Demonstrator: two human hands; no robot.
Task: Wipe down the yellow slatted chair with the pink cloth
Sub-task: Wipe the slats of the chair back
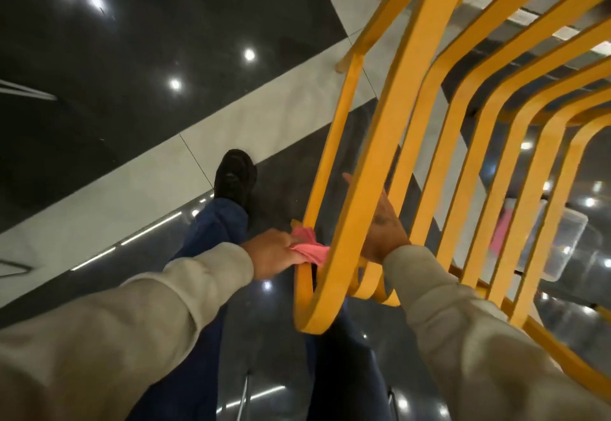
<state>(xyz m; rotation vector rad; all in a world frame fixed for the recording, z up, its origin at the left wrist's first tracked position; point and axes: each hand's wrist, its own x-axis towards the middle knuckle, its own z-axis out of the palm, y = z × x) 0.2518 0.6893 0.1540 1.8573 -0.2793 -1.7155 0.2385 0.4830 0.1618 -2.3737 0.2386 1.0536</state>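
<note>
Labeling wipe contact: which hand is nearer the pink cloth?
Left. The left hand grips the pink cloth; the right hand rests on the yellow chair just right of it.

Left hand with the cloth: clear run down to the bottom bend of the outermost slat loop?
Probably yes. The left hand holds the pink cloth against the outer slat of the yellow chair. The bend lies just below, and the right hand rests on slats farther in.

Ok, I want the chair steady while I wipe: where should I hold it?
Take the slat beside the one being wiped, just above its curved bend, coming from the right through the gap: the bands are narrow, with open gaps between.
</note>
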